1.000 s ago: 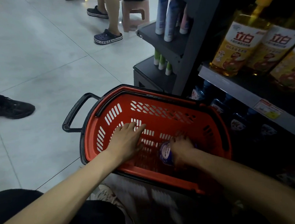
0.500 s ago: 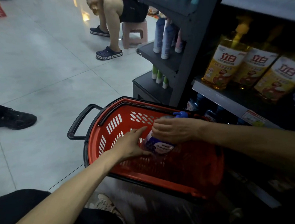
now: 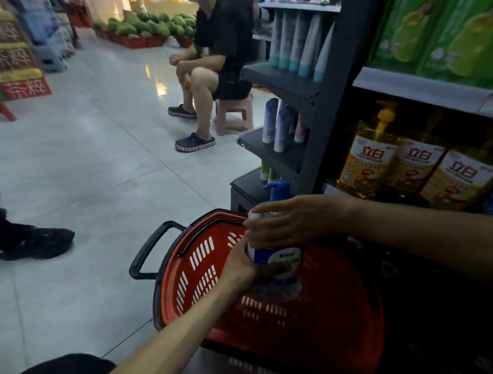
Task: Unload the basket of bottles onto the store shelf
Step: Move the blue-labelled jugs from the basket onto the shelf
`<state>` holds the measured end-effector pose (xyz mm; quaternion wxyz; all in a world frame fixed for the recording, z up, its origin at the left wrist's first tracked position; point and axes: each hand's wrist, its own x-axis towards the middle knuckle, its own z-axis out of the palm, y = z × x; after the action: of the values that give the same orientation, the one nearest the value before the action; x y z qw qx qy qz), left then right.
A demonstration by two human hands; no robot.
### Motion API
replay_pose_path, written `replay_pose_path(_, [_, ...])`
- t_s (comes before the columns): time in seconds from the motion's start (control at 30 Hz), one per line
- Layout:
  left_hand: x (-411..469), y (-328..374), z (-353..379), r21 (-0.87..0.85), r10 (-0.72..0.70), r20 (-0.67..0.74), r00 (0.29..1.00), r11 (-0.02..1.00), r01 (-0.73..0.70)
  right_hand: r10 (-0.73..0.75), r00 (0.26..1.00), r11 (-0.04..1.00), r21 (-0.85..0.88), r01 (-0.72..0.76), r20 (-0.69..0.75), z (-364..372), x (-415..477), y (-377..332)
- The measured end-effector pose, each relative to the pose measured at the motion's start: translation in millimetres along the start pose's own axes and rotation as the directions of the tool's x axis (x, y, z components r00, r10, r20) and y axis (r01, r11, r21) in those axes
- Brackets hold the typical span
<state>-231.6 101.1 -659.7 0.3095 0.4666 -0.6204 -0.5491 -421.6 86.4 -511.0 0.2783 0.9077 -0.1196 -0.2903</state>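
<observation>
The fingers of the right hand [image 3: 295, 221] are curling over the clear shoulder of a pump bottle [image 3: 272, 255], just under its blue pump head, and gripping it from the right. The left hand [image 3: 241, 264] is wrapping round the lower body of the same bottle, at the bottom edge of the blue-and-white label, and is taking its weight from the left.

A second ago this bottle was lying on its side on the floor of the red basket [image 3: 192, 267] under the right hand, while the left hand was lying flat and open on the basket floor. Now both hands are holding it upright at the centre of the frame, and its pump head is rising above the basket's far rim. The view is also tilting up toward the shelving.

So the pick-up seems done and the carry to the shelf is starting. The dark lower shelf [image 3: 332, 189] at right, beneath the yellow detergent bottles [image 3: 367, 159], is sitting near the bottle. The lit part of the basket is showing no other bottle, though its right side is too dark to judge.
</observation>
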Motion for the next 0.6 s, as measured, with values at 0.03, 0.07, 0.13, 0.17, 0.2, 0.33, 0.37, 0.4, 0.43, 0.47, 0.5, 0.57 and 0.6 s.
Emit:
replay_pose_path(0.03, [-2.7,2.9,1.9,-0.080,-0.043,0.006,0.999,0.996,0.043,0.075,0.997,0.996,-0.055,-0.076,-0.020,-2.4,-7.6,2.2])
replay_pose_path(0.07, [-4.8,5.9,4.5,-0.160,-0.069,0.018,0.997,0.985,0.072,0.106,0.993,0.986,-0.123,-0.112,-0.053,-10.7,-12.2,2.2])
replay_pose_path(0.13, [-10.1,10.8,7.6,-0.263,-0.105,0.020,0.994,0.959,0.107,0.081,0.978,0.954,-0.268,-0.132,-0.192,-9.3,-16.8,-1.4])
replay_pose_path(0.17, [-12.2,12.7,8.1,-0.303,-0.117,0.014,0.993,0.946,0.116,0.170,0.954,0.943,-0.239,-0.230,-0.246,-5.8,-18.6,-6.3])
replay_pose_path(0.2, [-12.9,14.2,8.6,-0.331,-0.125,0.008,0.992,0.936,0.120,0.277,0.901,0.926,-0.157,-0.343,-0.334,-1.5,-20.1,-11.9])
replay_pose_path(0.33, [-14.6,22.0,7.1,-0.407,-0.151,-0.025,0.988,0.904,0.128,0.856,0.462,0.499,0.607,-0.619,-0.233,4.5,-20.4,-38.3])
replay_pose_path(0.37, [-14.5,23.8,6.1,-0.424,-0.155,-0.040,0.987,0.897,0.123,0.916,0.383,0.340,0.732,-0.591,-0.116,3.7,-20.5,-44.8])
replay_pose_path(0.4, [-13.9,25.6,5.0,-0.439,-0.153,-0.054,0.987,0.891,0.114,0.945,0.328,0.175,0.821,-0.544,0.017,3.0,-20.7,-49.4])
replay_pose_path(0.43, [-13.3,26.5,3.5,-0.450,-0.154,-0.063,0.986,0.886,0.110,0.943,0.294,0.006,0.879,-0.478,0.154,1.8,-19.9,-52.8])
replay_pose_path(0.47, [-12.7,27.6,2.3,-0.454,-0.149,-0.070,0.986,0.885,0.101,0.910,0.298,-0.156,0.903,-0.401,0.289,2.3,-19.3,-55.1])
replay_pose_path(0.5, [-12.3,29.4,1.2,-0.459,-0.141,-0.080,0.987,0.884,0.089,0.849,0.336,-0.299,0.896,-0.327,0.407,3.0,-18.6,-56.6])
replay_pose_path(0.57, [-11.0,32.7,0.0,-0.468,-0.116,-0.092,0.989,0.882,0.060,0.727,0.439,-0.468,0.849,-0.246,0.528,6.9,-15.5,-59.5])
replay_pose_path(0.6, [-10.5,34.9,0.1,-0.472,-0.100,-0.093,0.991,0.881,0.045,0.683,0.481,-0.512,0.830,-0.223,0.550,8.6,-15.6,-60.9])
